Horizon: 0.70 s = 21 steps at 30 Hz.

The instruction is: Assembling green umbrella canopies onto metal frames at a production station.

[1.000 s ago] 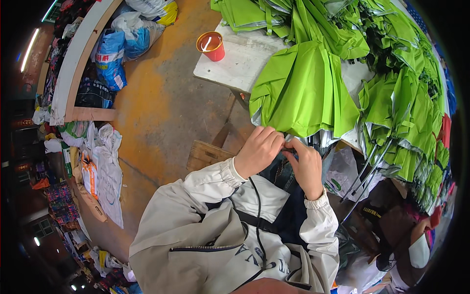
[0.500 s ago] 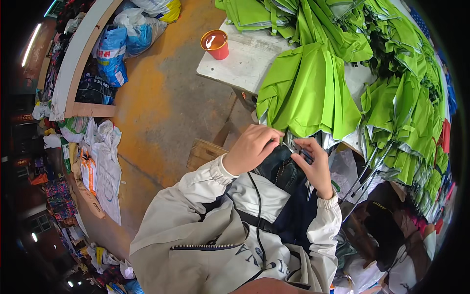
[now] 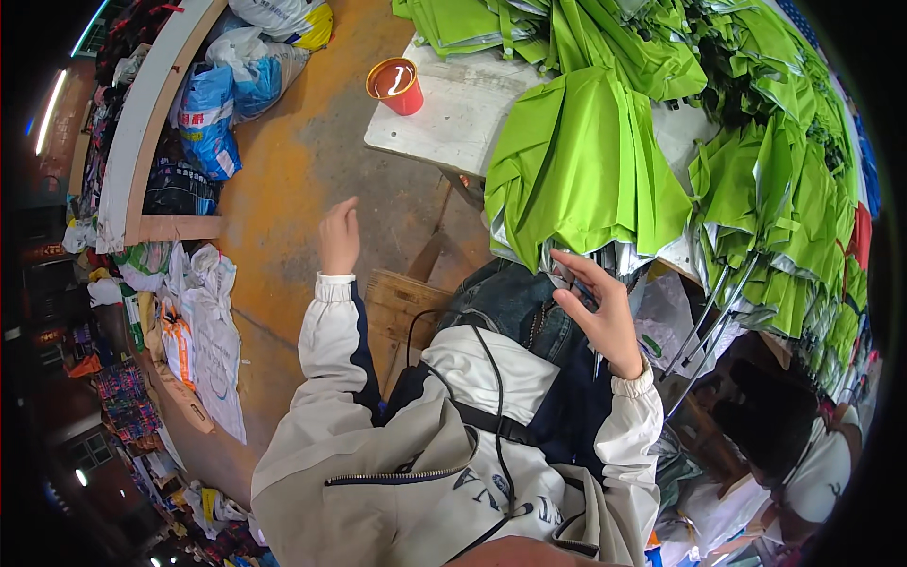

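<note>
A bright green folded umbrella hangs over the near edge of the white table, its silver lining showing along the hem. At that hem is my right hand, index finger and thumb apart around a small greyish part of the umbrella; its other fingers are partly hidden. My left hand is raised well to the left, over the floor and away from the umbrella. Its fingers are bent together, and anything thin between them is too small to make out.
A red cup of liquid stands on the white table. Many more green umbrellas are heaped at the right, metal shafts sticking out. A wooden stool is by my left arm. Filled bags lie far left.
My left hand has left the umbrella's hem and swung out to the left. The right hand stays at the hem, with its index finger and thumb farther apart.
</note>
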### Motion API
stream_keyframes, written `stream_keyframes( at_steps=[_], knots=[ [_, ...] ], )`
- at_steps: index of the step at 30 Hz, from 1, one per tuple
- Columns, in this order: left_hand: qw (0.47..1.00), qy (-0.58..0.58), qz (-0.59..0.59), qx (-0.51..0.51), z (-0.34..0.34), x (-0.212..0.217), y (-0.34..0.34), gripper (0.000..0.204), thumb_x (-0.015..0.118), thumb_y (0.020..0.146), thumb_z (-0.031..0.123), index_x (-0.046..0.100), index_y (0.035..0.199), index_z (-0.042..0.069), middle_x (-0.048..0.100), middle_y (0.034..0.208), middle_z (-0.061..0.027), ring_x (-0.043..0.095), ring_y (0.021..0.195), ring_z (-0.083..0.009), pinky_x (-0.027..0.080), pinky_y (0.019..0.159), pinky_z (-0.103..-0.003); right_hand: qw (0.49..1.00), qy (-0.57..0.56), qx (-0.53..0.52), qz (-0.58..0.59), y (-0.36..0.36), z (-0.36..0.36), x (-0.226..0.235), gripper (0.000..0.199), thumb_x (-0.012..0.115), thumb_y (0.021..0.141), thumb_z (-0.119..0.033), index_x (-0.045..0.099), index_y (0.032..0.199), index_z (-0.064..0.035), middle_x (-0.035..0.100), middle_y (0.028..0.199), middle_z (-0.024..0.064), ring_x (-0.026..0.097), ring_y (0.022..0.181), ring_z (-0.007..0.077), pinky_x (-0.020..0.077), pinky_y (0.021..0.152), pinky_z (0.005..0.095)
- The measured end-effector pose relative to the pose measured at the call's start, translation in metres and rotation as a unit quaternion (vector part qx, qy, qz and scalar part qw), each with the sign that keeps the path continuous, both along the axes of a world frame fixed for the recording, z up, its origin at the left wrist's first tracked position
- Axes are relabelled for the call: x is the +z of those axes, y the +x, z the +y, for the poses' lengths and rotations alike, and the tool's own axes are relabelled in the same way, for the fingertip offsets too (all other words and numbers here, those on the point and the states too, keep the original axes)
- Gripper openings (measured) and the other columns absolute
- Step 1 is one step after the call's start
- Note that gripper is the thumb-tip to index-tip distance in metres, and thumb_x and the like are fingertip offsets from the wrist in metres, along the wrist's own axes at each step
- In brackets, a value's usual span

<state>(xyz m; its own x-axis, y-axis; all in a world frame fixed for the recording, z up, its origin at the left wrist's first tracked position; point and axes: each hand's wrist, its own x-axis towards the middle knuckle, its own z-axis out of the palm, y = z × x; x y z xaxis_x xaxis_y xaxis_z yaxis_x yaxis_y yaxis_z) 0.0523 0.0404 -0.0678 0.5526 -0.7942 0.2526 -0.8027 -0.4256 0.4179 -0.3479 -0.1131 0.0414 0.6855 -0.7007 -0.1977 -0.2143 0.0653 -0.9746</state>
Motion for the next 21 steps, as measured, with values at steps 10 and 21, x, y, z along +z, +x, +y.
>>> stream_keyframes(
  at_steps=[10, 21],
  knots=[
    [0.991, 0.078, 0.043, 0.097, 0.008, 0.012, 0.001, 0.028, 0.059, 0.094, 0.009, 0.066, 0.120, 0.002, 0.070, 0.113, -0.0181, 0.068, 0.099, -0.0353, 0.052, 0.087, -0.043, 1.000, 0.001, -0.006, 0.003, 0.000, 0.000, 0.001, 0.044, 0.071, 0.090, -0.009, 0.062, 0.133, -0.0055, 0.070, 0.114, 0.0068, 0.063, 0.101, 0.0120, 0.0487, 0.086, 0.0261],
    [0.995, -0.069, 0.067, -0.029, -0.037, 0.069, -0.060, 0.025, 0.058, 0.094, 0.005, 0.065, 0.118, 0.004, 0.071, 0.105, -0.0124, 0.067, 0.092, -0.0275, 0.050, 0.085, -0.039, 0.997, 0.078, -0.023, -0.010, -0.009, 0.008, -0.007, 0.050, 0.063, 0.095, -0.005, 0.046, 0.142, -0.0021, 0.062, 0.132, 0.0076, 0.057, 0.114, 0.0102, 0.0458, 0.089, 0.0236]
  ],
)
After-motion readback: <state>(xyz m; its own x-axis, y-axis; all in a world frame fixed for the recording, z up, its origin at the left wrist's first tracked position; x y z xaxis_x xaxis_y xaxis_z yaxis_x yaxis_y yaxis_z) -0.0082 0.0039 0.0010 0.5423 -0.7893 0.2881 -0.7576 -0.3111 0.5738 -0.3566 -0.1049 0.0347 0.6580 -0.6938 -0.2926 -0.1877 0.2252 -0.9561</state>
